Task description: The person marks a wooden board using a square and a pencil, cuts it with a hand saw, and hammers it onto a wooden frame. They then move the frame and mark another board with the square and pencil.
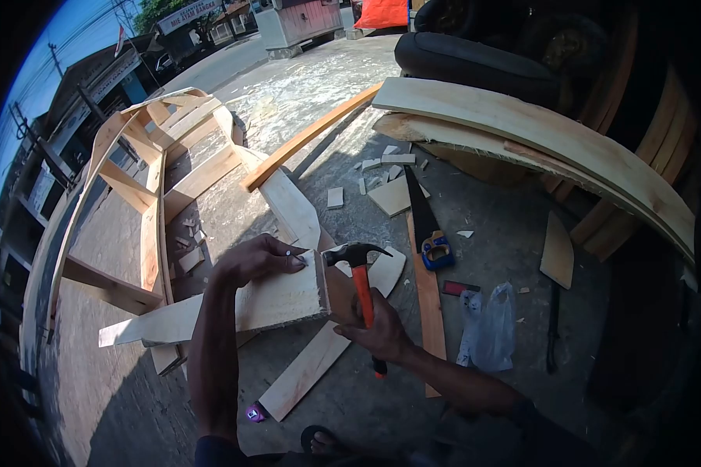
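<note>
My left hand point(258, 258) rests on a pale wooden board point(284, 300), thumb and fingertips pinching a nail point(294, 256) near the board's end. In my right hand point(382, 331) is a claw hammer point(362, 284) with an orange and black handle. The hammer's dark head is just right of the board's end, apart from the nail. This board is part of a wooden frame point(152, 226) stretching away to the left. Under my right hand, a loose plank point(308, 370) lies on the ground.
A handsaw point(424, 226), wood offcuts point(389, 194) and a plastic bag point(494, 327) lie to the right. Long boards point(537, 132) lean beside a black motorbike seat point(475, 66). Near my feet sits a purple tape measure point(255, 413). A narrow plank point(424, 311) crosses the concrete.
</note>
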The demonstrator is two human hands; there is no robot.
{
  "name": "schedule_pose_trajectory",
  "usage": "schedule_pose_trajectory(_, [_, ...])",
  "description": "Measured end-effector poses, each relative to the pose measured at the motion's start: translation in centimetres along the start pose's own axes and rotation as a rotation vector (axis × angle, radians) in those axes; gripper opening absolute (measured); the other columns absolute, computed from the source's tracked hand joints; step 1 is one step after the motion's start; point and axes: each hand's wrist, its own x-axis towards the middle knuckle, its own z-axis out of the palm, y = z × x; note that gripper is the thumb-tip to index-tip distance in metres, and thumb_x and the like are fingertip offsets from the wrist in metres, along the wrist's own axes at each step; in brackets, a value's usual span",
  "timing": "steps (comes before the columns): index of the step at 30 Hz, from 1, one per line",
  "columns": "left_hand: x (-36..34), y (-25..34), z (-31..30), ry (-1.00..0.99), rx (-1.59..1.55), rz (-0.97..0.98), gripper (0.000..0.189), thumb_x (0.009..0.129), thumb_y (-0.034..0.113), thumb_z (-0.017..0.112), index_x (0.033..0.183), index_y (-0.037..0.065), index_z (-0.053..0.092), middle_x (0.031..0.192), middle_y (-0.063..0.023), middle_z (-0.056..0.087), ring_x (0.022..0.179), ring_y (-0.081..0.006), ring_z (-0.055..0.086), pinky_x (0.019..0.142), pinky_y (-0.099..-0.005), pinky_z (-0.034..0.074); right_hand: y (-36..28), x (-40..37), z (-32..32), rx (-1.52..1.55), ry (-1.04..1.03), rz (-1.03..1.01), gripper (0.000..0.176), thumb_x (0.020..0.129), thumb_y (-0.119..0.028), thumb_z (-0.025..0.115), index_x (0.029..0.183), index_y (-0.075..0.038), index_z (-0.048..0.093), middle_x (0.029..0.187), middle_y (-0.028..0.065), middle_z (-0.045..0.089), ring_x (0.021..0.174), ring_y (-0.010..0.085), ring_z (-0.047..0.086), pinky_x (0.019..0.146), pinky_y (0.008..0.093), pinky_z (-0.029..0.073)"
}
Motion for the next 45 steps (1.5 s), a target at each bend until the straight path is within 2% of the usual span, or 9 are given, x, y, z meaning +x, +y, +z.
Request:
schedule_pose_trajectory(8, [-0.6, -0.6, -0.2, 0.0, -0.067, 0.033, 0.04, 0.084, 0.016, 0.075, 0.119, -0.004, 0.07, 0.1, -0.0062, 0.075, 0.091, -0.0077, 0.06, 0.087, -0.0245, 0.045, 0.0, 0.0, 1.0, -0.053, -0.006, 0.014, 0.052, 0.076, -0.019, 0.086, 0.108, -0.005, 0.046, 0.091, 0.0056, 0.048, 0.081, 0.018, 0.054, 0.073, 0.0355, 0.048])
schedule_pose_trajectory(18, [-0.6, -0.3, -0.5, -0.041, -0.08, 0.013, 0.043, 0.087, 0.02, 0.075, 0.123, -0.004, 0.068, 0.098, -0.0048, 0.075, 0.092, -0.0082, 0.06, 0.09, -0.0253, 0.045, 0.7, 0.1, 1.3, -0.11, 0.035, -0.029, 0.049, 0.077, -0.018, 0.086, 0.104, -0.006, 0.048, 0.089, 0.0049, 0.048, 0.079, 0.0171, 0.055, 0.071, 0.0345, 0.048])
schedule_pose_trajectory(20, [-0.4, -0.9, -0.7, -0.055, -0.031, 0.064, 0.037, 0.09, 0.031, 0.074, 0.117, 0.006, 0.074, 0.097, -0.0049, 0.076, 0.085, -0.0087, 0.062, 0.081, -0.028, 0.048, 0.9, 0.0, 1.4, -0.096, 0.021, -0.021, 0.049, 0.077, -0.017, 0.086, 0.104, -0.006, 0.047, 0.089, 0.0047, 0.048, 0.079, 0.0166, 0.055, 0.071, 0.0343, 0.048])
schedule_pose_trajectory(27, [-0.2, -2.6, -1.2, -0.084, -0.016, 0.098, 0.032, 0.091, 0.029, 0.074, 0.111, 0.004, 0.076, 0.092, -0.0026, 0.075, 0.083, -0.0079, 0.061, 0.078, -0.0287, 0.047, 0.8, -0.1, 1.5, -0.072, -0.044, 0.011, 0.052, 0.078, -0.021, 0.085, 0.108, -0.005, 0.046, 0.094, 0.0079, 0.049, 0.085, 0.0207, 0.056, 0.075, 0.0371, 0.048])
schedule_pose_trajectory(33, [-0.9, -1.8, -0.7, -0.04, -0.046, 0.079, 0.038, 0.09, 0.031, 0.075, 0.118, 0.006, 0.074, 0.095, -0.0033, 0.076, 0.086, -0.0082, 0.062, 0.082, -0.0282, 0.048, 0.5, 0.0, 1.9, -0.114, 0.01, 0.014, 0.048, 0.078, -0.018, 0.087, 0.102, -0.006, 0.047, 0.089, 0.0044, 0.049, 0.08, 0.0159, 0.055, 0.07, 0.0338, 0.049])
schedule_pose_trajectory(36, [-0.9, -1.7, -0.8, -0.05, -0.09, -0.007, 0.041, 0.088, 0.023, 0.075, 0.12, -0.002, 0.07, 0.103, -0.0065, 0.075, 0.093, -0.0092, 0.06, 0.092, -0.0263, 0.045, 0.9, 0.0, 2.1, -0.114, 0.02, 0.002, 0.047, 0.077, -0.018, 0.087, 0.1, -0.007, 0.047, 0.089, 0.0046, 0.049, 0.08, 0.0162, 0.055, 0.07, 0.0335, 0.048])
schedule_pose_trajectory(40, [-0.8, -2.3, -0.5, -0.034, -0.081, 0.013, 0.044, 0.088, 0.027, 0.075, 0.124, 0.001, 0.069, 0.104, -0.0061, 0.075, 0.093, -0.0099, 0.062, 0.091, -0.0276, 0.046, 1.3, -0.1, 1.9, -0.14, 0.021, -0.017, 0.047, 0.077, -0.018, 0.087, 0.098, -0.007, 0.047, 0.089, 0.0045, 0.05, 0.081, 0.0156, 0.055, 0.07, 0.0327, 0.048])
schedule_pose_trajectory(42, [-1.0, -2.1, -0.4, -0.01, -0.072, 0.027, 0.045, 0.089, 0.028, 0.075, 0.125, 0.003, 0.069, 0.104, -0.006, 0.075, 0.093, -0.0102, 0.062, 0.091, -0.0283, 0.046, 1.1, 0.0, 1.1, -0.044, -0.053, 0.033, 0.047, 0.082, -0.028, 0.083, 0.102, -0.005, 0.047, 0.088, 0.0052, 0.049, 0.078, 0.0172, 0.053, 0.071, 0.0362, 0.047])
schedule_pose_trajectory(45, [-1.4, -1.9, -0.5, 0.027, 0.033, 0.023, 0.047, 0.091, 0.044, 0.071, 0.12, 0.008, 0.073, 0.103, -0.0049, 0.076, 0.094, -0.0121, 0.065, 0.089, -0.031, 0.047, -1.6, 0.7, -1.6, -0.132, -0.04, 0.029, 0.04, 0.089, -0.029, 0.077, 0.101, -0.005, 0.047, 0.083, 0.0041, 0.05, 0.072, 0.0165, 0.055, 0.066, 0.0354, 0.049])
